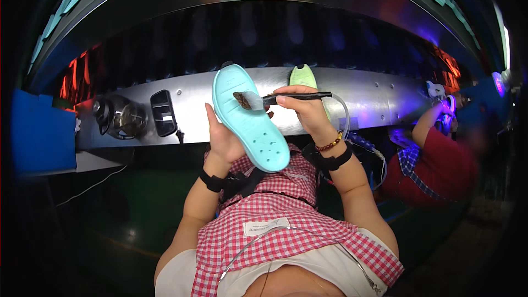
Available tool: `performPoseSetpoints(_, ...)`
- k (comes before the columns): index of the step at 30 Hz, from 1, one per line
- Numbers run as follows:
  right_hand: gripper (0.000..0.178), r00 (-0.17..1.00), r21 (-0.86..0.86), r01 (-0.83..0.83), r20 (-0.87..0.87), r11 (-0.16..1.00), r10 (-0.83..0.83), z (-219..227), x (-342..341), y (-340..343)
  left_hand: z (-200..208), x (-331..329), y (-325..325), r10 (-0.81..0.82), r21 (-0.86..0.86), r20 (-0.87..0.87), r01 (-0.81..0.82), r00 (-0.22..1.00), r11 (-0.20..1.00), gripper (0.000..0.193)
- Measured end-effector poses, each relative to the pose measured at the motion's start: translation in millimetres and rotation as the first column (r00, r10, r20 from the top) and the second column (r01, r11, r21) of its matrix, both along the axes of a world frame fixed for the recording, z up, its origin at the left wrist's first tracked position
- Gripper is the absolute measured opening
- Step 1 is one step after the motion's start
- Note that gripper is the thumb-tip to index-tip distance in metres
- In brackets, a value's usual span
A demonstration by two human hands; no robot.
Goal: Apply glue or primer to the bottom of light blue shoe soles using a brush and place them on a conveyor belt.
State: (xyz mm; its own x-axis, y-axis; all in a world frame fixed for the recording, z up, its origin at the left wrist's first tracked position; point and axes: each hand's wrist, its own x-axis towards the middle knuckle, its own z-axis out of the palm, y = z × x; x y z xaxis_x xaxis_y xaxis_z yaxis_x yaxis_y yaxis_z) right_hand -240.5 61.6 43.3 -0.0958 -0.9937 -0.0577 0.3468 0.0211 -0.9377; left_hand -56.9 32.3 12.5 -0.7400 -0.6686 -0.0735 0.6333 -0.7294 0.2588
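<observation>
A light-blue shoe sole [237, 124] is held up before me over the near edge of the metal bench. My left hand [224, 140] supports it from the left and from beneath, its thumb along the edge and most fingers hidden under the sole. Between the fingers of my right hand [309, 111] is a black-handled brush [294, 97] fed by a clear tube. Its brown bristle tip rests over the sole's middle, with whitish film around its base. Beyond my right hand a light-green sole [304, 77] lies on the bench, partly covered by the hand.
A glass jug with a black lid [124, 116] and a black tray [163, 113] stand on the metal bench [198, 99] at left. A blue box [44, 129] is farther left. A dark conveyor [247, 30] runs behind. A co-worker in red [440, 165] works at right.
</observation>
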Motion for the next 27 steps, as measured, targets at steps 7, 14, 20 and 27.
performPoseSetpoints(7,0.020,0.958,-0.134,-0.054,-0.287,0.990,0.013,15.9,30.5,-32.9,-6.9,-7.4,1.1,0.115,-0.098,0.074,-0.107,0.991,0.989,0.074)
performPoseSetpoints(14,0.019,0.533,-0.160,-0.490,-0.833,0.857,0.149,36.0,29.0,19.0,-1.2,19.3,-16.0,0.321,-0.118,0.295,-0.299,0.900,0.947,0.072)
performPoseSetpoints(20,0.016,0.914,-0.152,-0.248,-0.365,0.957,0.180,61.9,13.0,11.6,12.7,12.1,-3.1,0.150,-0.108,0.130,-0.136,0.980,0.985,0.080)
performPoseSetpoints(27,0.020,0.792,-0.167,-0.478,-0.506,0.862,0.341,61.9,18.9,12.7,34.1,3.3,-2.2,0.146,-0.034,0.064,-0.144,0.987,0.989,0.075)
